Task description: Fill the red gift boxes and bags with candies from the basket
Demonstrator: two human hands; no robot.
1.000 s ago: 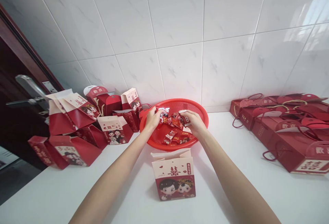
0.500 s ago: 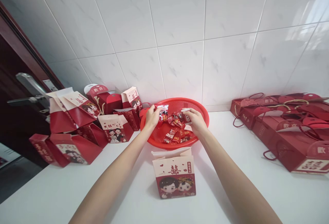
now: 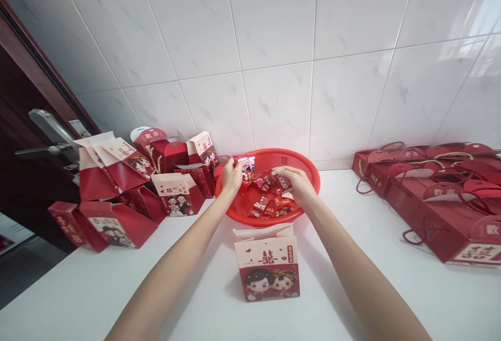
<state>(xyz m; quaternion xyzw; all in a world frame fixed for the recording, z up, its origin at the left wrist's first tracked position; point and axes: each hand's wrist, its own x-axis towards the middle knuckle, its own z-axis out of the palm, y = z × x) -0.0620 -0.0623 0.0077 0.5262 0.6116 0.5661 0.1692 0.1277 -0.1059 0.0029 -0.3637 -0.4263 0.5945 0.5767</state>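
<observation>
So the red plastic basket (image 3: 289,160) sits around the center of the frame, with a bunch of small wrapped candies (image 3: 270,206) in it. Left hand (image 3: 232,175) is at the basket's left side, fingers mostly curled in, thumb and fingers pinching a shiny packet (image 3: 248,172). Right hand (image 3: 299,187) is over the right side, fingers partly bent and gripping a patterned packet (image 3: 279,174), though its far edge is kinda hidden. One cartoon-print box (image 3: 267,273) stands upright at lower center, just in front of the basket, on the white table (image 3: 352,304). More boxes (image 3: 113,174) crowd the left, red gift boxes (image 3: 422,210) the right.
</observation>
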